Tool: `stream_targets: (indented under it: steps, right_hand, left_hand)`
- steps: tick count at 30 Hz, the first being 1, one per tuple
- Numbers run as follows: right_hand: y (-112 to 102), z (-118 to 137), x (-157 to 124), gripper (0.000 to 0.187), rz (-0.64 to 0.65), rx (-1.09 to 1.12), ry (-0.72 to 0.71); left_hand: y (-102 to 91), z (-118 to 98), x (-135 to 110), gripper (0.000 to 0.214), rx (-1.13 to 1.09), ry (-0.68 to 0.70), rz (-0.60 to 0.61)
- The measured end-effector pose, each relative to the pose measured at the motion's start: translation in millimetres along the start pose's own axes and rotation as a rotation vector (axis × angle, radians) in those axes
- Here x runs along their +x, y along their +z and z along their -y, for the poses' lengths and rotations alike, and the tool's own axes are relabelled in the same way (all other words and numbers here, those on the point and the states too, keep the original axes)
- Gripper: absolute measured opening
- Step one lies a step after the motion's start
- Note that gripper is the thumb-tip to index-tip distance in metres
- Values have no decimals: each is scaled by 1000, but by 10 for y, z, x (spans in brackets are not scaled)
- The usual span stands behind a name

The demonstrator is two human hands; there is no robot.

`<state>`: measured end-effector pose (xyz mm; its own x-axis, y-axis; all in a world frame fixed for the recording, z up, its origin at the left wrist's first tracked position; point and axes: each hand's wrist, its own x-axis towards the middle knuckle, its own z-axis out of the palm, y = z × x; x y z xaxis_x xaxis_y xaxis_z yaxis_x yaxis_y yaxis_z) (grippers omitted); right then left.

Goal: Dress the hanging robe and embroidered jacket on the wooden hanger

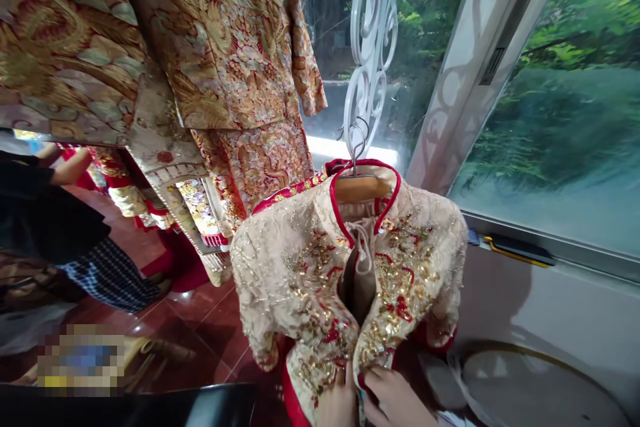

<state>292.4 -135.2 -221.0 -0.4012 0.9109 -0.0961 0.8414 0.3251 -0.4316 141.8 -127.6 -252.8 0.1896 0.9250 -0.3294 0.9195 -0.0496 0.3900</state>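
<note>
Robes (235, 33) hang left of the white scrolled stand (367, 80), close enough that they could be brushed if the beaded jacket (295, 267) swings. The jacket is just below the stand, parted at its chest. Its hanger (365, 188), hook up by the stand's lower end, might jump loose if you tug hard. Well below the stand, your left hand (339, 403) and right hand (393, 400) each seem to have a narrow grip on a front edge, contact partly hidden. Rough pulling could tangle the neck cords (363, 250) or tear off sequins (411, 280).
</note>
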Motion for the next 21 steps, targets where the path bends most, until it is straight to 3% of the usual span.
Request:
stream_targets:
  steps: [3,9,12,17,21]
  right_hand:
    - [45,92,258,28,3,20,81]
    - [-5,-19,492,30,98,-52,245]
    - [31,-122,592,31,56,-43,234]
    - [83,-301,828,30,-44,-12,256]
    - [153,-402,839,35,-140,50,251]
  left_hand:
    - [-47,-153,244,57,8,-62,19]
    - [50,69,432,51,-194,60,-116]
    - [88,126,547,51,-254,103,-141]
    - [-3,174,903,48,-484,43,-219]
    - [-15,338,1033,46,-681,32,-268]
